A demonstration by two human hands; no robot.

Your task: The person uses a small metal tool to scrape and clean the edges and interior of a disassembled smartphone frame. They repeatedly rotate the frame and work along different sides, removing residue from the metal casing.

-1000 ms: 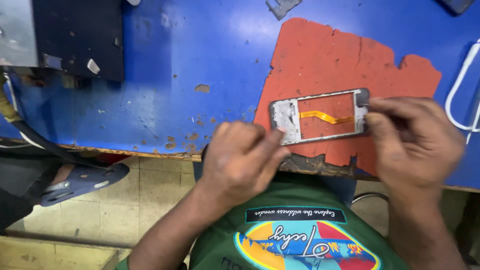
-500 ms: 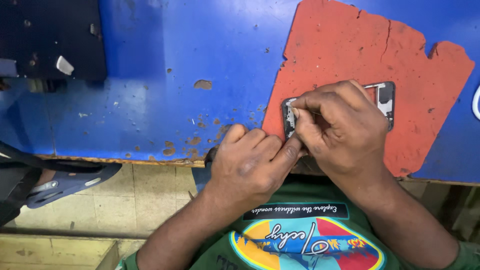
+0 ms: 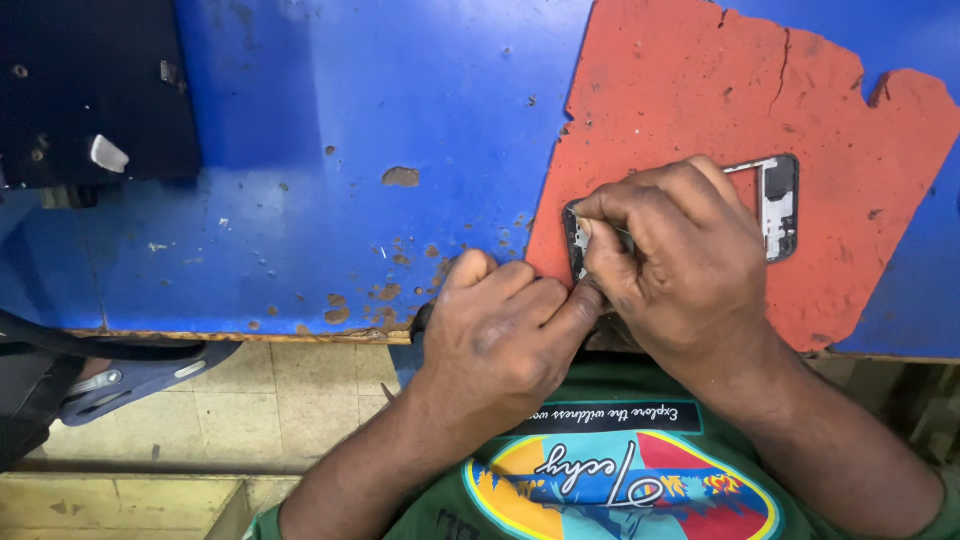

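Right hand (image 3: 670, 260) now covers the phone frame (image 3: 775, 205), fingertips pinched at its corner; left hand (image 3: 505, 325) stays curled, steadying it.

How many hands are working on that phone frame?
2. The left hand pinches the phone frame at its near-left corner; the right hand lies over its middle, on the orange mat.

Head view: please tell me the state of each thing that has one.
Phone frame: flat on mat, mostly covered by right hand.
Red mat: cracked, ragged edges.
Blue table: paint chipped.
Left hand: pressing frame's corner.
Right hand: fingers pinched at frame's end.
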